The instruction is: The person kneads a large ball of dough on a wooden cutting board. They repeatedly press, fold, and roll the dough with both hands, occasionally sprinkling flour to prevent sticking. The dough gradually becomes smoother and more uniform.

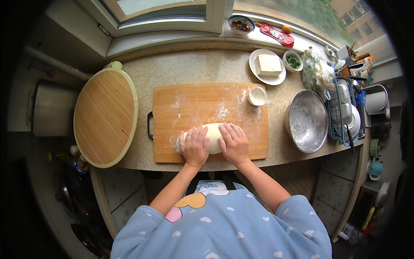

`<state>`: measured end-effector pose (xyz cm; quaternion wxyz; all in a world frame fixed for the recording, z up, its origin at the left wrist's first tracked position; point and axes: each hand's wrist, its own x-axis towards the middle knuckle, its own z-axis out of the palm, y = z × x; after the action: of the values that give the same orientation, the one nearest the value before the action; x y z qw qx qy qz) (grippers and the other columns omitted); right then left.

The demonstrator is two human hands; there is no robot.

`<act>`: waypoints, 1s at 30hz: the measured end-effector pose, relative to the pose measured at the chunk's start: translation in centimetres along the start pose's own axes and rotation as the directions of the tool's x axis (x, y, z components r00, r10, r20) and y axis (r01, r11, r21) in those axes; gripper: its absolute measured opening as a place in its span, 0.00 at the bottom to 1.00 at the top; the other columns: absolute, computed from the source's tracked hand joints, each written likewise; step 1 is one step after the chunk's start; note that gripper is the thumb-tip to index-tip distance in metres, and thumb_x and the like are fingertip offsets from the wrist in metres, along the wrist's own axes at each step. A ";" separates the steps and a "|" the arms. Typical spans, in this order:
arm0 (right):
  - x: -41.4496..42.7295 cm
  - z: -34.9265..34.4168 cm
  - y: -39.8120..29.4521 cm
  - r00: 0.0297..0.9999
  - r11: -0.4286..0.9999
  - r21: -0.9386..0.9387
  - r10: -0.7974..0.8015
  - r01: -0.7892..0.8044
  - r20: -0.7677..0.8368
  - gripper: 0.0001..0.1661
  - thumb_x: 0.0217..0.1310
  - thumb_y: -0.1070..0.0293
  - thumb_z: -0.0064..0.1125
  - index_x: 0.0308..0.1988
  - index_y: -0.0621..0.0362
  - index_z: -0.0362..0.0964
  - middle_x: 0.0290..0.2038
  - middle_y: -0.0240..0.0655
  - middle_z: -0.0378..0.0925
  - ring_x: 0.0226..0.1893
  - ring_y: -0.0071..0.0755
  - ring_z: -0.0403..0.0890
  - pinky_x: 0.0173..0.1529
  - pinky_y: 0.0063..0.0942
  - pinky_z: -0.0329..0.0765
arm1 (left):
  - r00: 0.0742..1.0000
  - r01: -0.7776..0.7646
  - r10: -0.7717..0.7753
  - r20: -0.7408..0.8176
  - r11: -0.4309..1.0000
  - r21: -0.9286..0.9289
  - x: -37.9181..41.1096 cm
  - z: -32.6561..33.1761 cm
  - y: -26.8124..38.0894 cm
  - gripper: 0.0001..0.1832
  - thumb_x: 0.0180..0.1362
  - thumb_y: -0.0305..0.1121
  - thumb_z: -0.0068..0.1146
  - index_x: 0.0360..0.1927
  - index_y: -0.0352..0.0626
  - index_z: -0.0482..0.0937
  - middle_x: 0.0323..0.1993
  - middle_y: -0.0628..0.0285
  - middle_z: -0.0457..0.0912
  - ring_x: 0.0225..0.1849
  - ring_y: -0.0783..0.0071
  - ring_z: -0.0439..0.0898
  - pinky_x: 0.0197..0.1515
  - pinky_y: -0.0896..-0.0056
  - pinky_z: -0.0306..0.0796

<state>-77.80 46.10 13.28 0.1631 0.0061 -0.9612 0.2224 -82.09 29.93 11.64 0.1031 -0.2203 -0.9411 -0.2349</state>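
A thick log of pale dough [214,137] lies across the near part of a wooden cutting board [200,103] dusted with flour. My left hand [194,145] rests palm down on the dough's left part, and my right hand [235,142] presses on its right end. The fingers of both hands point away from me, and the palms hide parts of the dough. A small cup of flour [258,96] stands at the board's far right corner. Right of the board is a steel mixing bowl [307,121] with floury residue inside.
On the left lies a round slatted board [105,118]. A plate with a block of tofu [269,65] and a bowl of chopped greens [293,61] stand behind the board on the right. Beyond the steel bowl is a dish rack [339,110]. The windowsill holds another bowl [241,24], a red pouch and an egg.
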 end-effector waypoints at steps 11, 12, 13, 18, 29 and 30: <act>4.9 2.4 4.5 0.982 0.985 0.094 0.134 -0.147 0.136 0.18 0.59 0.58 0.47 0.42 0.53 0.78 0.37 0.40 0.80 0.42 0.43 0.78 0.47 0.40 0.72 | 0.993 0.004 0.009 0.119 0.994 -0.114 6.9 2.8 -2.1 0.15 0.56 0.45 0.47 0.39 0.52 0.81 0.32 0.62 0.79 0.40 0.59 0.76 0.51 0.54 0.62; 5.9 1.8 4.4 0.957 0.966 0.128 0.194 -0.225 0.218 0.18 0.60 0.58 0.46 0.42 0.53 0.79 0.35 0.42 0.81 0.43 0.45 0.78 0.47 0.40 0.72 | 0.983 0.053 -0.031 0.182 0.992 -0.117 7.6 2.9 -2.1 0.16 0.56 0.45 0.46 0.39 0.52 0.81 0.33 0.61 0.79 0.40 0.58 0.76 0.51 0.54 0.62; 7.1 1.2 4.3 0.922 0.942 0.155 0.243 -0.298 0.300 0.19 0.62 0.57 0.45 0.42 0.53 0.79 0.34 0.43 0.81 0.43 0.47 0.78 0.47 0.41 0.72 | 0.968 0.103 -0.073 0.239 0.988 -0.115 8.7 2.6 -2.0 0.16 0.57 0.46 0.46 0.40 0.51 0.81 0.33 0.61 0.79 0.41 0.57 0.76 0.51 0.54 0.62; 8.1 0.4 1.3 0.996 0.992 -0.123 0.046 -0.037 0.072 0.22 0.65 0.55 0.44 0.47 0.57 0.77 0.46 0.43 0.79 0.51 0.51 0.75 0.61 0.44 0.63 | 0.959 0.078 -0.049 0.281 0.993 -0.093 8.8 1.5 -1.8 0.19 0.62 0.44 0.42 0.43 0.43 0.79 0.44 0.55 0.80 0.50 0.50 0.74 0.60 0.51 0.60; 7.3 3.8 0.7 0.995 0.987 0.129 0.086 -0.091 0.044 0.20 0.62 0.60 0.46 0.47 0.59 0.75 0.38 0.38 0.80 0.41 0.40 0.78 0.49 0.35 0.69 | 0.947 0.130 -0.022 0.321 0.939 -0.317 8.5 3.1 -2.4 0.19 0.64 0.42 0.43 0.51 0.43 0.77 0.50 0.53 0.79 0.53 0.55 0.75 0.64 0.58 0.60; 7.5 3.5 1.1 0.987 0.963 0.250 0.067 -0.103 0.146 0.21 0.66 0.59 0.46 0.50 0.62 0.73 0.41 0.45 0.78 0.41 0.46 0.77 0.49 0.37 0.70 | 0.948 0.183 -0.030 0.316 0.865 -0.467 8.2 3.1 -3.5 0.20 0.64 0.43 0.43 0.53 0.43 0.76 0.51 0.52 0.78 0.55 0.54 0.74 0.65 0.58 0.59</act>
<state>-86.07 46.04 12.17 0.0854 0.0009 -0.9326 0.3506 -91.21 31.71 9.98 -0.1123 -0.2193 -0.8659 -0.4354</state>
